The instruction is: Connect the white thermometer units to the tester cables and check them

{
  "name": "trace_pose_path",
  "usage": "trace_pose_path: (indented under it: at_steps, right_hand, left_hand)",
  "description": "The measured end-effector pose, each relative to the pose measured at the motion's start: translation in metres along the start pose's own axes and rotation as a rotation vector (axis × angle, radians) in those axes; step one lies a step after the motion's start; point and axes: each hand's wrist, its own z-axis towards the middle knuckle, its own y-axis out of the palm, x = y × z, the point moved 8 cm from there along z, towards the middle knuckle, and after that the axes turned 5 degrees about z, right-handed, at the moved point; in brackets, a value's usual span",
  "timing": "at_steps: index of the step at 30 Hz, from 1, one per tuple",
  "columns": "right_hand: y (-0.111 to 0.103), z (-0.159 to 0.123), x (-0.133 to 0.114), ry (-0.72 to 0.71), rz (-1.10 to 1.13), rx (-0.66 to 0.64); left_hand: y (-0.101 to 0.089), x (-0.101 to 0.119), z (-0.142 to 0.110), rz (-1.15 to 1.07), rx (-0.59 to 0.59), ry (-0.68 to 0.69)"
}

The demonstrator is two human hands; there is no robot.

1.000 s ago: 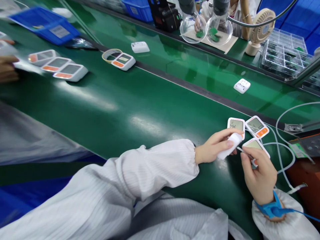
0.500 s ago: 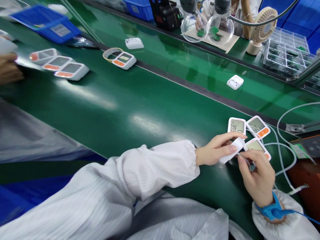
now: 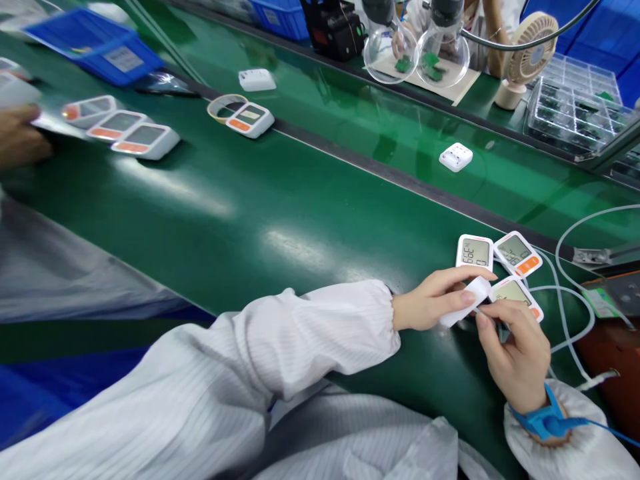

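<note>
My left hand (image 3: 436, 299) is closed around a small white device (image 3: 465, 301) held on edge on the green bench. My right hand (image 3: 515, 357) pinches the end of a thin clear tube (image 3: 567, 293) against that device's side. A blue wrist strap (image 3: 547, 419) sits on my right wrist. Just beyond my fingers lie three white monitors with lit displays: one upright (image 3: 473, 252), one with an orange button (image 3: 517, 253), one partly under my right hand (image 3: 515, 293).
A green conveyor belt (image 3: 350, 127) carries two white units (image 3: 455, 157) (image 3: 257, 79). At the left, three monitors (image 3: 120, 127), a tape roll (image 3: 223, 107), a fourth monitor (image 3: 250, 120), a blue bin (image 3: 95, 43) and a co-worker's hand (image 3: 20, 137). A small fan (image 3: 525, 60) and trays (image 3: 575, 110) stand across the belt.
The two white units on the conveyor have drifted left. My right hand has shifted slightly down from the near monitor toward the device in my left hand; the co-worker's hand moved a little.
</note>
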Motion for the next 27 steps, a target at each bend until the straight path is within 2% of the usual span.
trace_pose_path:
  at_steps: [7, 13, 22, 27]
  right_hand:
    - [0.0013, -0.0015, 0.0019, 0.004, -0.003, -0.002]
    - [-0.0029, -0.0020, -0.0004, -0.017, -0.046, 0.058]
    - [0.0010, -0.0007, 0.0003, 0.001, -0.012, -0.003]
    - [-0.0001, -0.0018, -0.0002, -0.010, -0.062, 0.028]
  left_hand:
    - [0.0005, -0.0032, 0.0009, 0.012, 0.000, 0.004]
    - [0.0027, 0.0025, -0.0005, 0.052, -0.026, 0.038]
    - [0.0004, 0.0008, -0.0005, 0.045, -0.011, 0.011]
    - [-0.0001, 0.0024, 0.0005, 0.058, -0.004, 0.044]
